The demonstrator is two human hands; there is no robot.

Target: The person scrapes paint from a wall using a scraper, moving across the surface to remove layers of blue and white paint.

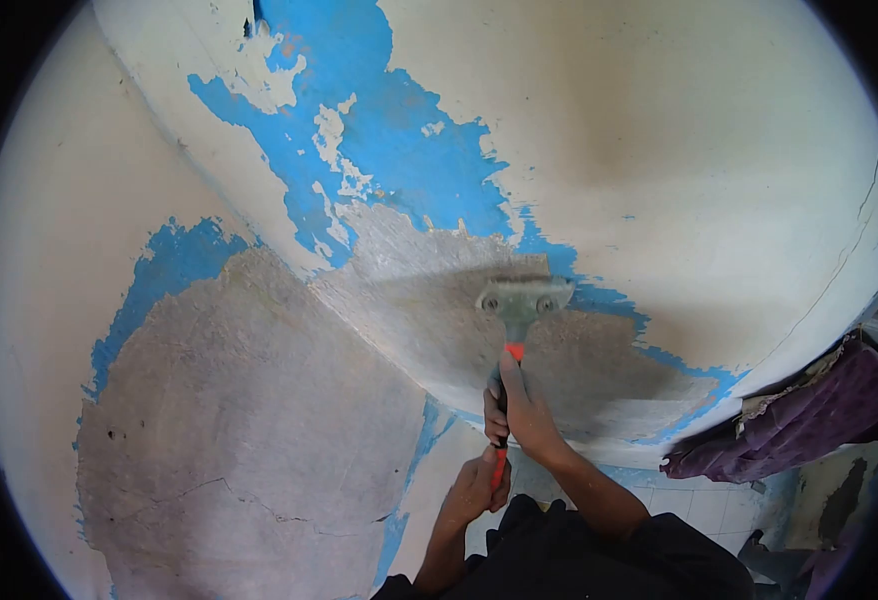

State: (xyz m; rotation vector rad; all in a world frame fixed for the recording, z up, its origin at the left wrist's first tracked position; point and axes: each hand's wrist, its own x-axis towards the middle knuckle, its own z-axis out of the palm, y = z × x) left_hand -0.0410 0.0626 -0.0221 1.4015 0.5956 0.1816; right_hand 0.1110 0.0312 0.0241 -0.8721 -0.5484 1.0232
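Note:
A long-handled scraper point(520, 308) with a wide head and a black and red handle lies against the wall, its head on the bare grey patch point(419, 290) close to the edge of the blue paint point(409, 130). My right hand point(527, 405) is wrapped round the upper handle, just below the head. Lower down, my left hand point(477, 487) grips the red end of the same handle. Cream paint point(659, 120) surrounds the blue layer with a ragged edge.
Left of the wall corner is another large bare grey patch point(239, 420) with a thin crack. Purple cloth point(799, 415) hangs at the right. Pale floor tiles point(704, 508) show below, beside my dark clothing. A long crack runs down the right wall.

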